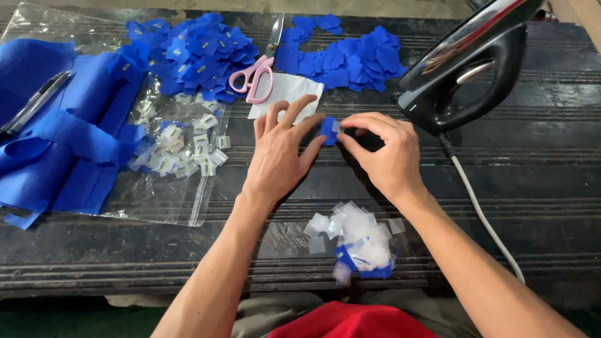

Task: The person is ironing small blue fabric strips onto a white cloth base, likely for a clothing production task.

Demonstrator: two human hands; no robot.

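Beside the iron [466, 69] — both hands' grip on blue patch [328, 129]

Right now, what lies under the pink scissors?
The pink scissors rest partly on a white sheet, handles near the blue fabric pieces. The blades overlie dark table; anything beneath the handles is hidden.
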